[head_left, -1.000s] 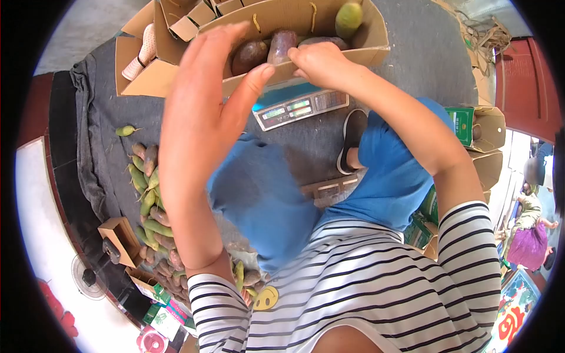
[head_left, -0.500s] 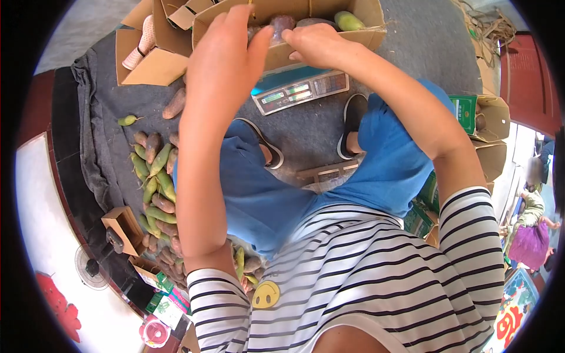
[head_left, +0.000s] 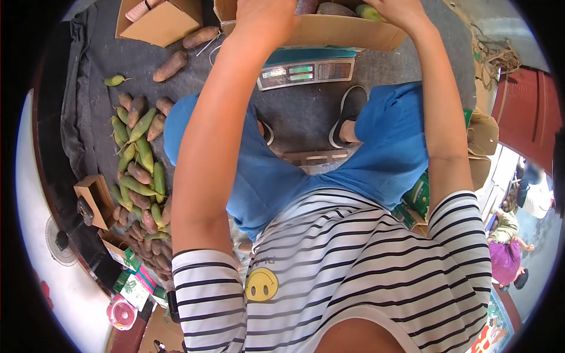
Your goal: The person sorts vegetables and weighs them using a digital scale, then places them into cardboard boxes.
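My left hand (head_left: 268,20) is over the near left side of an open cardboard box (head_left: 353,32), its fingers cut off by the top edge of the view. At the right end of that box is my right hand (head_left: 403,10), most of its fingers also out of view. Inside the box lie dull purplish roots (head_left: 335,8) and a green radish-like vegetable (head_left: 369,12). The box sits on a digital scale (head_left: 306,73) with lit green displays. What either hand grips, if anything, cannot be seen.
Green vegetables (head_left: 142,125) and reddish-brown roots (head_left: 170,66) lie on the dark floor cloth at left. Another carton (head_left: 162,23) stands at upper left, holding something pink. A fan (head_left: 62,240) is at far left. A person in purple (head_left: 504,259) is at far right.
My hands have moved apart, up toward the view's top edge, the right one farther right. The camera view has shifted, so the box and scale appear higher.
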